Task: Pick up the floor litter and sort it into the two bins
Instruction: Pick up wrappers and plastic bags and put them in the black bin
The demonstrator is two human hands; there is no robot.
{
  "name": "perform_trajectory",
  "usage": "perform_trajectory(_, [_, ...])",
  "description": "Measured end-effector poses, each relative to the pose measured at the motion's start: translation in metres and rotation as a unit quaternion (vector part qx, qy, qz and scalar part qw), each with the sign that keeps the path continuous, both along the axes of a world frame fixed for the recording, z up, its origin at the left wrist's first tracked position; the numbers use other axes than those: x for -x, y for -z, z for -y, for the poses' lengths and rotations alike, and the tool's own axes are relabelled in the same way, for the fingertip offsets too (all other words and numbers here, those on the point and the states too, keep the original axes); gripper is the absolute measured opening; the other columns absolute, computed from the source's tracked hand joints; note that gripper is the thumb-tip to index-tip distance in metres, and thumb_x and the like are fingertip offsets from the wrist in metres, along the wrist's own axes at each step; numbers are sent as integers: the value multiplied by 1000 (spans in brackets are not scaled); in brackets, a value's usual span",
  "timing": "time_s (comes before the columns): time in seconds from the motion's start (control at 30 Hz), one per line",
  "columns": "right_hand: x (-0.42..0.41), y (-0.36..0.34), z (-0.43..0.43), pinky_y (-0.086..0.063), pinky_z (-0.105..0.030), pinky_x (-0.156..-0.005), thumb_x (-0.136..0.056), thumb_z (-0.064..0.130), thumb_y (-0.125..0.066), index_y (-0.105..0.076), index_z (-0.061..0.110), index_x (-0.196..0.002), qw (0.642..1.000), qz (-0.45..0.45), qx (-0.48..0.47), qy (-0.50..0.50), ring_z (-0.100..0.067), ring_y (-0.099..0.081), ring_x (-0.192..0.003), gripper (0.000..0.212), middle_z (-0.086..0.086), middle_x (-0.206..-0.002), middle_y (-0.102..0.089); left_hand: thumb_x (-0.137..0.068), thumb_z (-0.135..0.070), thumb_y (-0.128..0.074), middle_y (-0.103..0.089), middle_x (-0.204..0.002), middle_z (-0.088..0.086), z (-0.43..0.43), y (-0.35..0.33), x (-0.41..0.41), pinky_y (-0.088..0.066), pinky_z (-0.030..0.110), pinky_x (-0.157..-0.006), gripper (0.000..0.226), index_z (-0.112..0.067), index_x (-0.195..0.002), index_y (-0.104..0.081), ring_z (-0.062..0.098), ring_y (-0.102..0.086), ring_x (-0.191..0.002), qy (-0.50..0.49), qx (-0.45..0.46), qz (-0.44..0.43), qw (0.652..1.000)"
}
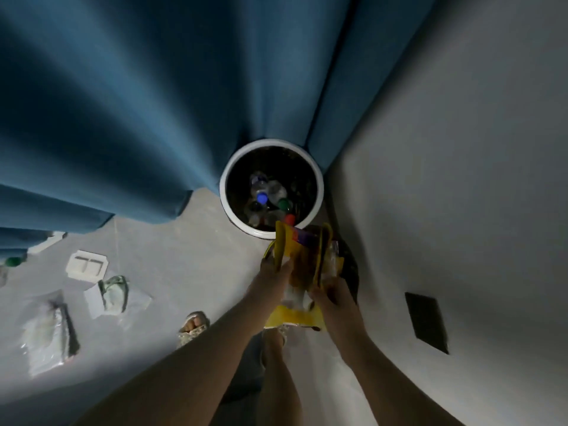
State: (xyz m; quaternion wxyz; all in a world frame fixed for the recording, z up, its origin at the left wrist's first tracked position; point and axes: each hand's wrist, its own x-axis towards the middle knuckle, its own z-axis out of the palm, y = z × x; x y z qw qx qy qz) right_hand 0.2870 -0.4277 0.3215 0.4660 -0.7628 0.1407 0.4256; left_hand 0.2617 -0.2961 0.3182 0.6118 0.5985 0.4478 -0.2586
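Note:
A round white-rimmed bin (319, 182) stands in the corner and holds several plastic bottles with blue, green and red caps. Just in front of it I hold a bundle of yellow snack wrappers (302, 272). My left hand (272, 279) grips the bundle's left edge and my right hand (333, 299) grips its right side. A dark bin (352, 272) sits mostly hidden behind the wrappers and my right hand. Litter lies on the floor at the left: a white foam tray (87, 267), a crumpled green wrapper (115, 292) and a clear plastic bag (49, 336).
A blue curtain (138, 103) hangs behind the white bin and over the floor at the left. A grey wall (461, 149) with a dark socket plate (425, 322) runs along the right. A green bottle cap (13, 261) shows at the far left. My sandalled feet (193, 327) stand below.

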Motion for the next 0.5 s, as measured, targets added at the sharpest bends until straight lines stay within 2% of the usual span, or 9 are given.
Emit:
perform_trajectory(0.07, [-1, 6, 5, -47, -22, -79, -95, 22, -52, -50, 22, -108, 999, -28, -36, -10, -14, -57, -97, 13, -3, -110, -57, -100, -39, -34, -49, -138, 11, 14, 8, -8, -40, 40, -107, 46, -12, -137, -41, 30, -49, -126, -47, 81, 1, 996])
perform_trajectory(0.13, [1, 12, 5, -48, -34, -92, -96, 24, -49, -52, 28, -108, 998, -45, -48, -8, -19, -57, -106, 13, -2, -113, -58, -97, -46, -36, -55, -133, 8, 21, 17, -10, -39, 43, -107, 45, -20, -132, -46, 30, -52, -122, -128, 161, -20, 978])
perform_trajectory(0.2, [4, 15, 1, -47, -44, -100, -95, 28, -51, -58, 36, -100, 998, -44, -43, 6, -23, -59, -108, 11, -2, -111, -62, -90, -56, -44, -60, -126, 7, 26, 28, -8, -42, 49, -104, 46, -27, -124, -51, 30, -57, -116, -200, 202, -46, 958])
perform_trajectory(0.27, [8, 19, -4, -46, -49, -100, -91, 32, -55, -65, 40, -89, 998, -36, -39, 34, -25, -61, -107, 13, -3, -108, -68, -85, -59, -52, -64, -122, 8, 27, 38, -5, -45, 53, -99, 53, -26, -126, -53, 32, -62, -111, -225, 195, -60, 953])
perform_trajectory(0.33, [9, 17, -7, -47, -48, -100, -91, 28, -56, -68, 37, -82, 995, -54, -48, 64, -24, -63, -105, 18, -4, -106, -70, -89, -50, -52, -64, -122, 9, 24, 47, -1, -46, 57, -97, 45, -25, -126, -54, 34, -63, -108, -218, 161, -60, 961])
perform_trajectory(0.43, [4, 11, -7, -49, -42, -96, -92, 16, -55, -67, 33, -78, 994, -73, -59, 64, -22, -62, -105, 25, -5, -108, -68, -97, -36, -44, -66, -118, 10, 16, 51, 1, -46, 57, -97, 24, -23, -109, -60, 35, -62, -107, -182, 80, -78, 977])
perform_trajectory(0.5, [-1, 11, -2, -51, -28, -81, -92, 13, -52, -67, 28, -84, 996, -51, -41, 54, -15, -60, -97, 23, -1, -107, -66, -100, -30, -41, -66, -116, 8, 10, 50, 1, -46, 55, -98, 23, -23, -110, -60, 33, -62, -107, -149, 47, -93, 983])
